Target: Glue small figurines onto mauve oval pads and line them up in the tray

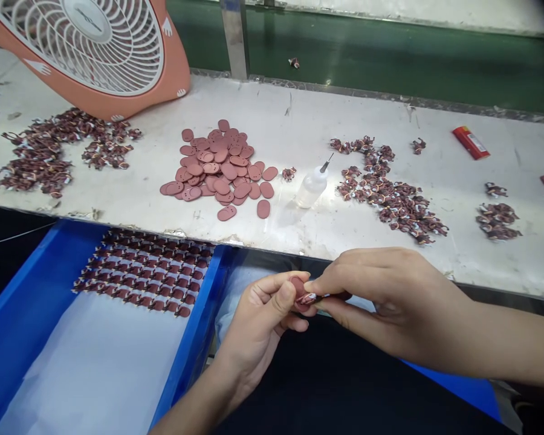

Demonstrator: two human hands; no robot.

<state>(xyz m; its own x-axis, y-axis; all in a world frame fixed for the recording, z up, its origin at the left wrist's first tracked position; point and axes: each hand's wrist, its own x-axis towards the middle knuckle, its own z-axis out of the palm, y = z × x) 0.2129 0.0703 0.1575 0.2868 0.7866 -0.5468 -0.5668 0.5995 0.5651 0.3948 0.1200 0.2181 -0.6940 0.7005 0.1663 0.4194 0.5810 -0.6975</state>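
Note:
Just off the table's front edge, my left hand (263,320) pinches a reddish-brown oval base (298,286) between thumb and fingers. My right hand (381,296) meets it there, its thumb and fingertips closed on a small brown-and-white figurine (309,298) that touches the base. Fingers hide much of the figurine. On the table beyond lie a pile of loose oval bases (222,166) and, to its right, a white squeeze bottle (312,187) with a needle tip. A heap of similar small figurines (399,202) spreads behind my right hand.
An orange fan (176,66) stands at the back left beside more figurines (36,160). Below left, a blue tray (204,284) holds rows of figurines on bases over white lining. A red lighter-like object (470,142) lies at the right. A green belt (367,66) runs behind.

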